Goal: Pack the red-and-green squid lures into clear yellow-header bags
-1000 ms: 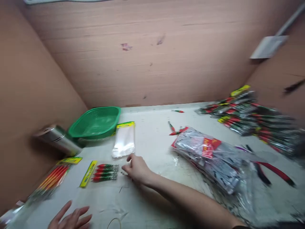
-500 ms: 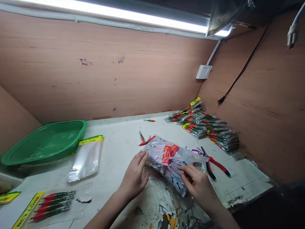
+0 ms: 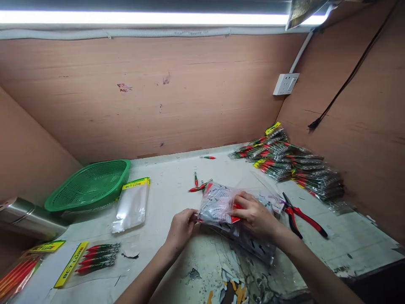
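A packet (image 3: 71,265) left of the grip reads "BCT LURE"; left hand (image 3: 182,227) and right hand (image 3: 255,213) pinch the bag (image 3: 212,204), its red label (image 3: 235,219) now mostly covered.

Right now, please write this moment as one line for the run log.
left hand: at left edge of printed packets | right hand: on top of them | pliers: right of packets | green basket: back left

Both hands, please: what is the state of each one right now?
Left hand: closed, holding the plastic packet by its left edge.
Right hand: closed on the packet's top.
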